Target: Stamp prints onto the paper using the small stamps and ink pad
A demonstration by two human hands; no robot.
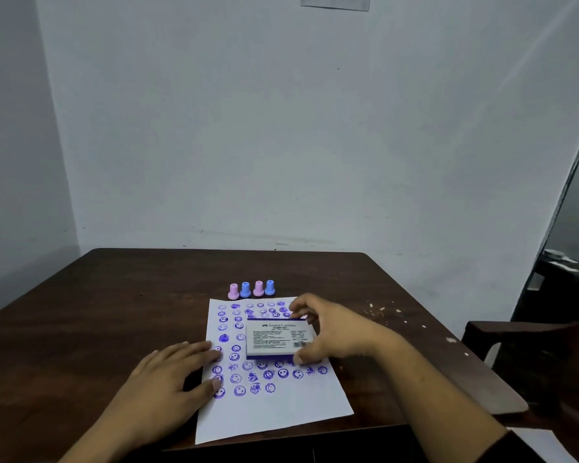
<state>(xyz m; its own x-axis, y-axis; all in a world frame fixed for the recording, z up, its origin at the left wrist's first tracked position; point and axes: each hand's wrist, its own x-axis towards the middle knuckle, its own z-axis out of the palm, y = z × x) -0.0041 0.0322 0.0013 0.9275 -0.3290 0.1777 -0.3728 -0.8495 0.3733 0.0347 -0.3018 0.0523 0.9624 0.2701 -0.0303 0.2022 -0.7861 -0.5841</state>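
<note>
From the head camera, looking down over the dark wooden table, I see a white sheet of paper lying near the front edge, already crowded with purple smiley prints across its upper two thirds. The lower part is bare. Four small stamps, pink and blue in turn, stand upright in a row just beyond the far edge of the sheet, none of them touched.

The right hand is clamped on the ink pad, fingers on its far edge and thumb on its near right corner. The pad is closed, label side up, and sits over the middle of the printed area; whether it rests on the sheet or is slightly lifted I cannot tell. The left hand lies flat, fingers spread, holding nothing, its fingertips pressing the paper's left edge.

The risk here, as I judge it, is smearing: if the prints beneath are wet, sliding the pad across them would drag the ink. The thumb-and-finger hold is shallow, so the pad might slip and drop. If the left hand lifts early, the sheet could shift.
</note>
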